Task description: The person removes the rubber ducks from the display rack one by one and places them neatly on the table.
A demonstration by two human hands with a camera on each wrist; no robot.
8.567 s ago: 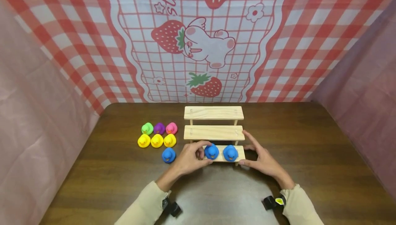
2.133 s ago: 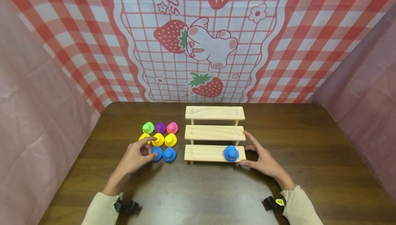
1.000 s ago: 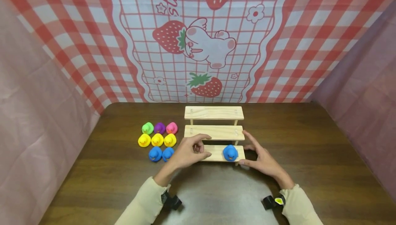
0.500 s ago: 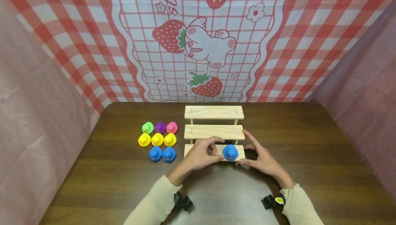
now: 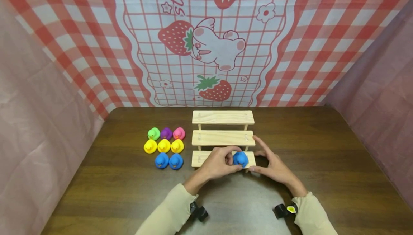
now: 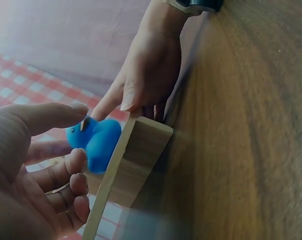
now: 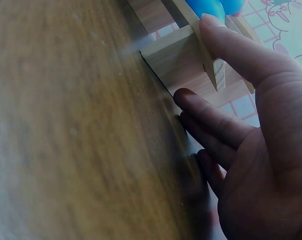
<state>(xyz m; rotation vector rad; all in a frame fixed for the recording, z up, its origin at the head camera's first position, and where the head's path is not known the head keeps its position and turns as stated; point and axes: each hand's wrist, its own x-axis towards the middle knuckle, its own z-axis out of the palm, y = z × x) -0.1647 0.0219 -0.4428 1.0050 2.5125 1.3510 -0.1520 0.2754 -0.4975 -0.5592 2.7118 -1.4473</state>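
Observation:
A blue rubber duck sits near the right end of the lowest step of a three-tier wooden display stand. My left hand pinches this duck, index finger behind it and thumb in front. In the left wrist view the thumb tip lies at the duck's bill, the other fingers loosely bent below. At the stand's right end my right hand spreads its fingers, thumb at the lowest step's front corner and index finger at the middle step. The right wrist view shows that thumb against the step's edge.
Left of the stand, ducks stand in rows: two blue ducks in front, three yellow ducks behind them, then a green duck, a purple duck and a pink duck. A strawberry-print cloth hangs behind the table.
Earlier, my left hand moved one blue duck from the lowest step to the table's front row. Since then it has come back rightward and closed round the remaining duck. The right hand stays put.

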